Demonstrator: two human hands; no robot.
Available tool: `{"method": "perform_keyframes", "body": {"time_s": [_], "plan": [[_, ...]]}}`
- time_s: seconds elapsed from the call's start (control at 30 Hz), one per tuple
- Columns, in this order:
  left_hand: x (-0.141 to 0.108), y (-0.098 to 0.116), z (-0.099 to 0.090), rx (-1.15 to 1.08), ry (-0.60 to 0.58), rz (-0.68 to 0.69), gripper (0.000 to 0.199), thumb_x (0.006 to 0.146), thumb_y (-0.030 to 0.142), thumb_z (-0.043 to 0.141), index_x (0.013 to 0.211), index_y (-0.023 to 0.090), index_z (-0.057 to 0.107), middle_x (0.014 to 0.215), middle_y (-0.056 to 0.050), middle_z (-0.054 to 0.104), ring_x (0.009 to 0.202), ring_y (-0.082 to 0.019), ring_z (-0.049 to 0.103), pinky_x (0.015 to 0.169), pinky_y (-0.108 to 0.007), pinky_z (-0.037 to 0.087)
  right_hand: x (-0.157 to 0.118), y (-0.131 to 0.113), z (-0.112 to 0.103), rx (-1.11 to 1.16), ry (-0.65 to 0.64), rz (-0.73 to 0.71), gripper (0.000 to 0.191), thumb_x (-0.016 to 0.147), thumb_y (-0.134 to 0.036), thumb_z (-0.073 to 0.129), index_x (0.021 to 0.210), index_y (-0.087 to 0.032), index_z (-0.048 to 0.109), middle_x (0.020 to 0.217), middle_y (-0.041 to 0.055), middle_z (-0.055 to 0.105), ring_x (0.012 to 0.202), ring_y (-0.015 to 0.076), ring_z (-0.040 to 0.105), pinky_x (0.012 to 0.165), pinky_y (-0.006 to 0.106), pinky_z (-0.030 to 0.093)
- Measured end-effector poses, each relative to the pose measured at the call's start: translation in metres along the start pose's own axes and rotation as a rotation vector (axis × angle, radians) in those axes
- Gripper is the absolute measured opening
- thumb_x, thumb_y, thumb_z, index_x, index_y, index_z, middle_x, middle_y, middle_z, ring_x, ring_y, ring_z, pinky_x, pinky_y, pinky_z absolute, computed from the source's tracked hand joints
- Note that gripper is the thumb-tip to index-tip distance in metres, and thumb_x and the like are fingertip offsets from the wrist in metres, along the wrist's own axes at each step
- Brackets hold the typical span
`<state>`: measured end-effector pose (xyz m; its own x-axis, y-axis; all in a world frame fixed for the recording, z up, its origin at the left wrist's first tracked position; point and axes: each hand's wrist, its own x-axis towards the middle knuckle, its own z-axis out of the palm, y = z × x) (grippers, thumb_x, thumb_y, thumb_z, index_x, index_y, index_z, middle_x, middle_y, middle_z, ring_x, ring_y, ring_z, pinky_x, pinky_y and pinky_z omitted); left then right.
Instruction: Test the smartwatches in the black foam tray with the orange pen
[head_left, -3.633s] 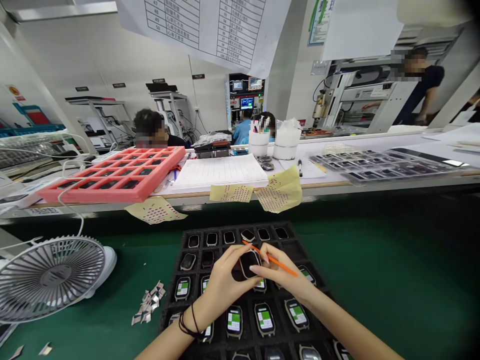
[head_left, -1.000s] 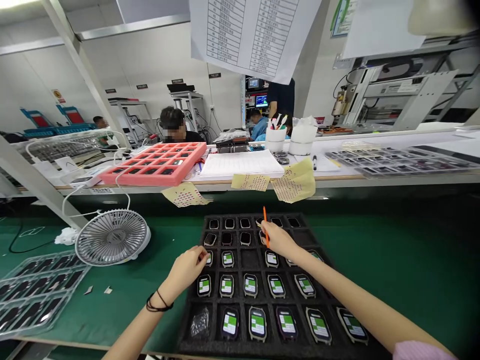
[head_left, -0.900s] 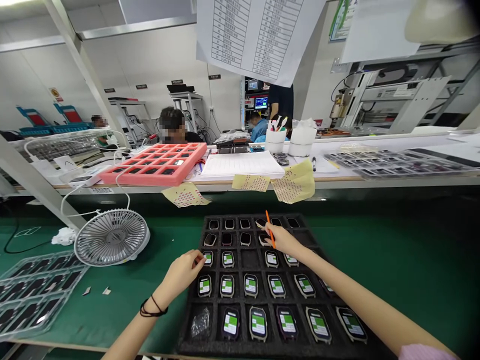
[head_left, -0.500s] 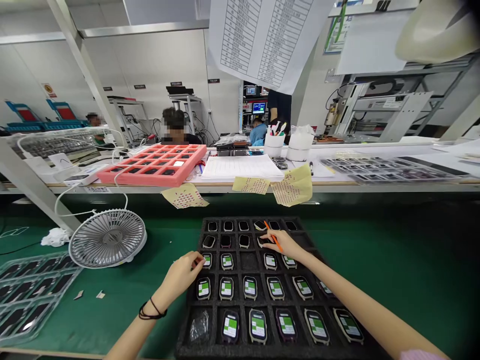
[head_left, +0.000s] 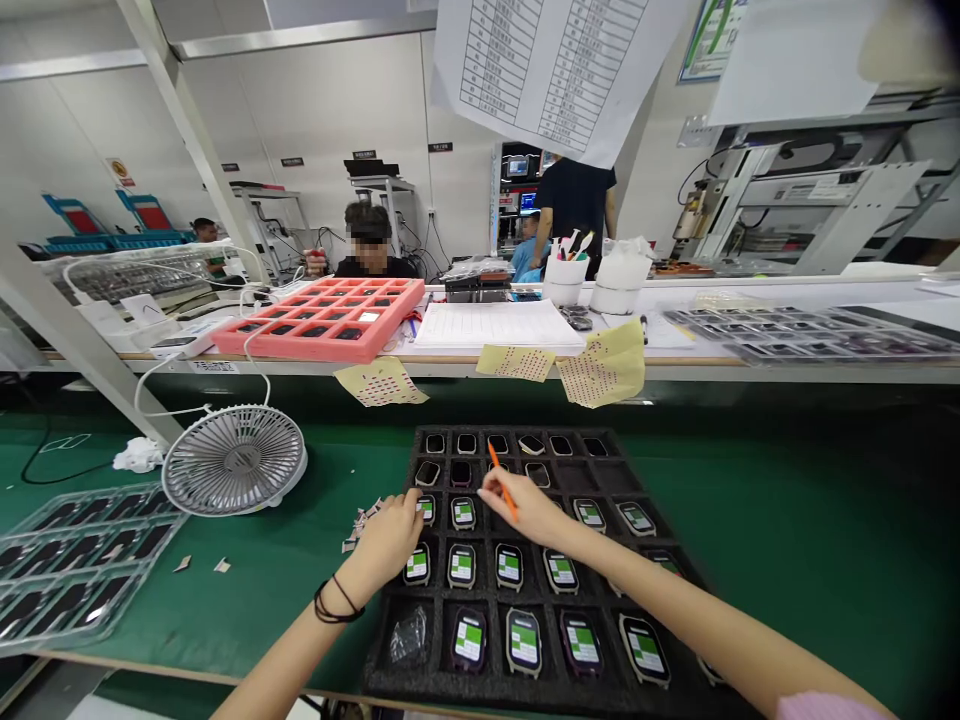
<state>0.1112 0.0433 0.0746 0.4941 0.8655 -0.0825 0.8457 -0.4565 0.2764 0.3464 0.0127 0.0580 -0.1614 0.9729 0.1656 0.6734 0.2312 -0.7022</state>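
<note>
A black foam tray on the green mat holds rows of watches, many with lit green and white screens. My right hand is closed around an orange pen-like stick, over the tray's second and third rows. Its fingertips are near a watch in the second row. My left hand, with black bands at the wrist, rests at the tray's left edge, fingers bent together by a lit watch. Whether it holds anything is hidden. A crumpled clear bag lies in the front left compartment.
Small paper pieces lie beside my left hand. A white fan and a clear tray of dark parts are at left. On the shelf stand a pink tray, papers and cups. People are beyond.
The view has shifted slightly. My right hand has moved left across the tray with the orange stick. My left hand stays at the tray's left edge, and paper pieces now show beside it.
</note>
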Motion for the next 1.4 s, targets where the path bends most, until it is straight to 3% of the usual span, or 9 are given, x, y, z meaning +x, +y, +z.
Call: {"method": "perform_keyframes", "body": {"time_s": [0.13,0.23,0.43,0.57,0.7,0.83,1.0,1.17,1.4], "plan": [[0.013,0.011,0.007,-0.007,-0.043,0.009,0.022,0.087,0.015,0.036,0.094,0.012,0.057,0.118,-0.025,0.057,0.108,-0.036,0.055,0.093,-0.046,0.038,0.016,-0.014,0.031,-0.038,-0.075,0.097,0.010,0.084,-0.016,0.055,0.093,-0.017,0.057,0.087,0.0113,0.068,0.084,0.0246,0.064,0.076,0.033,0.046],[0.024,0.007,0.004,-0.061,-0.091,-0.007,0.026,0.088,0.016,0.033,0.099,0.010,0.055,0.111,-0.025,0.061,0.102,-0.035,0.059,0.087,-0.045,0.041,0.024,-0.012,0.039,-0.044,-0.094,0.145,0.015,0.084,-0.015,0.054,0.099,-0.015,0.058,0.095,0.0149,0.069,0.096,0.0273,0.063,0.081,0.035,0.044],[0.034,-0.012,-0.005,-0.250,-0.225,0.032,0.042,0.082,0.045,0.052,0.114,0.018,0.054,0.082,-0.005,0.067,0.078,-0.026,0.065,0.070,-0.032,0.046,0.026,-0.012,0.045,0.027,-0.106,0.198,0.021,0.092,-0.021,0.043,0.104,-0.019,0.060,0.085,0.0076,0.071,0.080,0.0227,0.066,0.069,0.030,0.044],[0.037,-0.022,0.002,-0.402,-0.265,0.076,0.052,0.070,0.039,0.064,0.116,0.017,0.054,0.067,0.003,0.059,0.069,-0.021,0.061,0.061,-0.028,0.045,0.025,-0.014,0.052,0.121,-0.077,0.210,0.017,0.089,-0.016,0.046,0.093,-0.020,0.062,0.082,0.0062,0.070,0.083,0.0234,0.065,0.070,0.030,0.042],[0.040,-0.026,-0.002,-0.563,-0.273,0.066,0.053,0.069,0.037,0.064,0.114,0.013,0.051,0.069,0.002,0.057,0.063,-0.018,0.059,0.049,-0.025,0.045,0.028,-0.010,0.052,0.327,-0.058,0.236,0.014,0.088,-0.016,0.045,0.088,-0.021,0.058,0.064,-0.0005,0.061,0.061,0.0180,0.065,0.056,0.026,0.042],[0.039,-0.008,-0.033,-0.730,-0.180,0.105,0.053,0.073,0.034,0.064,0.119,0.017,0.045,0.089,-0.004,0.063,0.078,-0.017,0.061,0.051,-0.020,0.046,0.028,-0.001,0.026,0.605,-0.031,0.250,0.017,0.092,-0.034,0.039,0.095,-0.022,0.051,0.060,-0.0035,0.057,0.048,0.0159,0.064,0.038,0.021,0.035],[0.045,0.051,-0.060,-1.092,-0.170,0.166,0.055,0.075,0.038,0.066,0.123,0.021,0.046,0.104,-0.008,0.062,0.083,-0.018,0.065,0.045,-0.016,0.043,0.017,0.018,-0.031,0.854,0.035,0.235,0.035,0.080,-0.050,0.056,0.099,-0.022,0.049,0.068,-0.0013,0.060,0.052,0.0171,0.067,0.036,0.019,0.036],[0.069,0.096,-0.042,-1.130,-0.113,0.253,0.042,0.078,0.042,0.062,0.113,0.019,0.053,0.088,-0.003,0.061,0.067,-0.012,0.062,0.040,-0.014,0.040,-0.004,0.029,-0.071,0.919,0.089,0.203,0.042,0.068,-0.041,0.074,0.099,-0.021,0.053,0.084,0.0010,0.061,0.054,0.0140,0.066,0.038,0.020,0.039],[0.087,0.106,-0.019,-1.147,-0.074,0.213,0.046,0.082,0.056,0.049,0.107,0.019,0.057,0.080,-0.001,0.057,0.057,-0.011,0.059,0.037,-0.016,0.040,-0.018,0.033,-0.089,0.925,0.096,0.132,0.039,0.072,-0.039,0.075,0.102,-0.022,0.056,0.090,0.0022,0.060,0.062,0.0160,0.067,0.045,0.023,0.045]]}}
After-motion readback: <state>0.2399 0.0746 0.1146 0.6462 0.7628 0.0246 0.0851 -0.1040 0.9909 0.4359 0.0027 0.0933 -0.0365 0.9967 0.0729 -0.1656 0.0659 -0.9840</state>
